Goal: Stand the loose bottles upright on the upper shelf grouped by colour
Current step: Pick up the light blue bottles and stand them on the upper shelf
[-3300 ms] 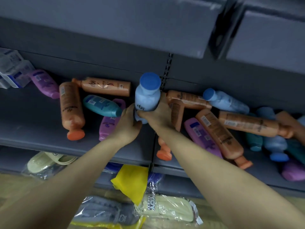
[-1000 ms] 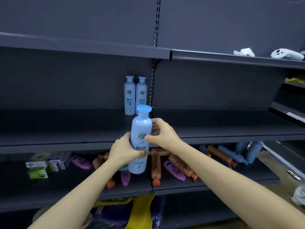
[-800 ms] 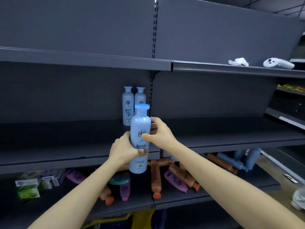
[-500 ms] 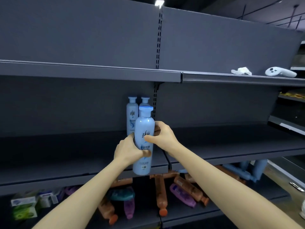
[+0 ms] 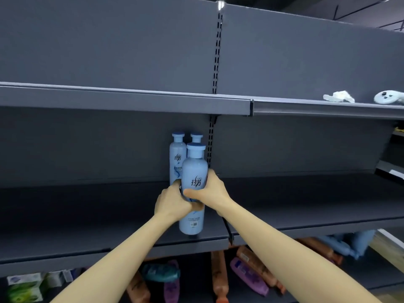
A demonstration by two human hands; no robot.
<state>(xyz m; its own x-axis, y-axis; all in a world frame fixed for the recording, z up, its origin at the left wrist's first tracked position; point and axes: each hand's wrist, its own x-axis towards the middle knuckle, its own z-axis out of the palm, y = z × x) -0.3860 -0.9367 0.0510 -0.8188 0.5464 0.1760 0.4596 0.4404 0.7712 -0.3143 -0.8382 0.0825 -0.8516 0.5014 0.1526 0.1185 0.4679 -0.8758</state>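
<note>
I'm gripping the blue bottle (image 5: 194,171) around its middle with left hand (image 5: 172,204) and right hand (image 5: 213,191), holding it upright at the front edge of the upper shelf (image 5: 87,215). Two matching bottles (image 5: 177,162) are standing behind it.

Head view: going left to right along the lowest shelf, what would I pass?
Green-and-white cardboard cartons, teal plastic bottle lying down, long orange plastic bottle, purple plastic bottle, blurred pale blue plastic bottles.
</note>
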